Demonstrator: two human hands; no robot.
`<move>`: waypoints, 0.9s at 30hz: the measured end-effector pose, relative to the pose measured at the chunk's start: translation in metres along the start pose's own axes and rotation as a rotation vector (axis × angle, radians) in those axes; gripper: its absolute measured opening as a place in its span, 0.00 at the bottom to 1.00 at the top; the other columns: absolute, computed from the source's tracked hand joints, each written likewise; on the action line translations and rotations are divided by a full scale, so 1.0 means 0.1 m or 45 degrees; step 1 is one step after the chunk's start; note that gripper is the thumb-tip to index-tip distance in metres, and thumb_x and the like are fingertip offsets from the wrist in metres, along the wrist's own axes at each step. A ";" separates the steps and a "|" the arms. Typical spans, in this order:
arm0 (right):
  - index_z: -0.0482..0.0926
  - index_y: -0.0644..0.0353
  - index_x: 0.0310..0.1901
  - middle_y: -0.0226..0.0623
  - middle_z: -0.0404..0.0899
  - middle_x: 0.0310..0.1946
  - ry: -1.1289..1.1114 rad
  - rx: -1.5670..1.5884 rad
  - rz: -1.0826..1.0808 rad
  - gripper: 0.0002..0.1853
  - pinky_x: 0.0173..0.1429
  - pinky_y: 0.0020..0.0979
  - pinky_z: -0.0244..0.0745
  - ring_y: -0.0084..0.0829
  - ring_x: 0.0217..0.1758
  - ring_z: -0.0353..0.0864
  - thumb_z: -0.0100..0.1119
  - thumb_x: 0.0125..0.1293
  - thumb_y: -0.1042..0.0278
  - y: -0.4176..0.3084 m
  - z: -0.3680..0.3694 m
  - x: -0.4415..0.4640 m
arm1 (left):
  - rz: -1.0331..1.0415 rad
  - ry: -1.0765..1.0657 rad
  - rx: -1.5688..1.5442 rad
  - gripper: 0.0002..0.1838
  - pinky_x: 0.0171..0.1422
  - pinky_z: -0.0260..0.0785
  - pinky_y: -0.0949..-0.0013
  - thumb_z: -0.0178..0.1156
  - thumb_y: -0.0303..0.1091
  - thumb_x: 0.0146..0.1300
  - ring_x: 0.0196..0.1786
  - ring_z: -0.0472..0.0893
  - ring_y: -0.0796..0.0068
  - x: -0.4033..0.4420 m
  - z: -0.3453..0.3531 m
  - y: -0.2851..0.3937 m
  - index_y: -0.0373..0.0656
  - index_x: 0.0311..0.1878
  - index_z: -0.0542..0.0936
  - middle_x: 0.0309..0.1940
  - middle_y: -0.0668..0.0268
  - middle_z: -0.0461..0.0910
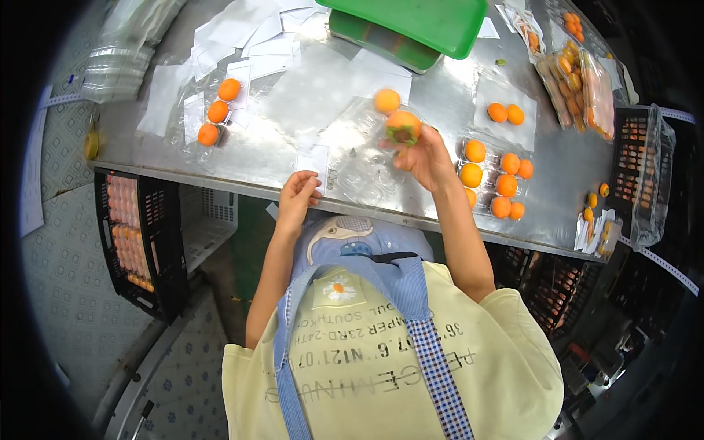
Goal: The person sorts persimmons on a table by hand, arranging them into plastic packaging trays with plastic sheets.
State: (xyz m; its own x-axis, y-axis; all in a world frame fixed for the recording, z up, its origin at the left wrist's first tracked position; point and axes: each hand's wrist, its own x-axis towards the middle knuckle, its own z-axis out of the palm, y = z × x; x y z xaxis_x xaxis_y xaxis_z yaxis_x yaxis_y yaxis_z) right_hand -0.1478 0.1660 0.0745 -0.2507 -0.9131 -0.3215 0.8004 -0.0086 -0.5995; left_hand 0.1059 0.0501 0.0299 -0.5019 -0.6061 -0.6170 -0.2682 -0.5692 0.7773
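Note:
My right hand (425, 158) is closed around a persimmon (405, 119), its green leafy calyx turned toward me. It is above a clear plastic tray (367, 172). Just beyond lies another persimmon (387, 101), slightly blurred, at the tray's far end. At the table's front edge, my left hand (297, 196) has its thumb and fingers pinched at a white paper slip (315, 158). Fingers partly cover the slip's near end. To the right of my right hand are clear trays with several persimmons (471, 174).
A green crate lid (418, 22) stands at the back. Three persimmons (218, 111) sit in a tray on the left, near scattered white papers (249, 33). Packed trays (579, 88) lie at far right. Black crates (139, 238) flank the metal table (271, 158).

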 end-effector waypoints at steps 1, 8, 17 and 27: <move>0.66 0.61 0.63 0.40 0.73 0.54 0.003 0.078 0.030 0.32 0.31 0.24 0.76 0.35 0.43 0.79 0.52 0.67 0.44 -0.02 0.10 -0.04 | -0.003 -0.007 0.005 0.09 0.37 0.67 0.78 0.57 0.34 0.68 0.34 0.76 0.82 0.00 0.01 0.00 0.42 0.48 0.77 0.38 0.68 0.79; 0.69 0.62 0.56 0.41 0.72 0.52 -0.148 -0.007 -0.168 0.28 0.40 0.27 0.66 0.32 0.42 0.74 0.58 0.58 0.53 0.08 0.22 -0.22 | -0.019 -0.036 0.041 0.10 0.38 0.67 0.78 0.57 0.35 0.67 0.34 0.75 0.82 -0.03 0.07 0.00 0.42 0.49 0.77 0.38 0.69 0.79; 0.67 0.62 0.58 0.39 0.70 0.51 -0.231 -0.132 -0.225 0.33 0.49 0.28 0.68 0.31 0.49 0.74 0.64 0.52 0.58 0.08 0.07 -0.37 | 0.008 0.035 0.053 0.16 0.41 0.70 0.75 0.58 0.35 0.66 0.39 0.76 0.77 -0.02 0.09 -0.07 0.39 0.55 0.72 0.44 0.63 0.77; 0.66 0.61 0.63 0.41 0.74 0.52 0.517 -0.284 -0.720 0.25 0.50 0.27 0.72 0.29 0.50 0.75 0.57 0.67 0.63 -0.41 -0.66 -0.78 | 0.144 0.344 -0.188 0.26 0.55 0.73 0.66 0.63 0.34 0.63 0.50 0.79 0.63 0.47 0.11 -0.01 0.32 0.58 0.64 0.54 0.50 0.73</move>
State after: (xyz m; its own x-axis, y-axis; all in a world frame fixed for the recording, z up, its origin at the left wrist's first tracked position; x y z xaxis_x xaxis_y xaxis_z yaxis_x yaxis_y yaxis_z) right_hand -0.1968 0.2641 0.0757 -0.8097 -0.5701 -0.1392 0.3697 -0.3113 -0.8755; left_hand 0.0737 0.0284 0.0016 -0.2800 -0.7843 -0.5537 -0.0911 -0.5524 0.8286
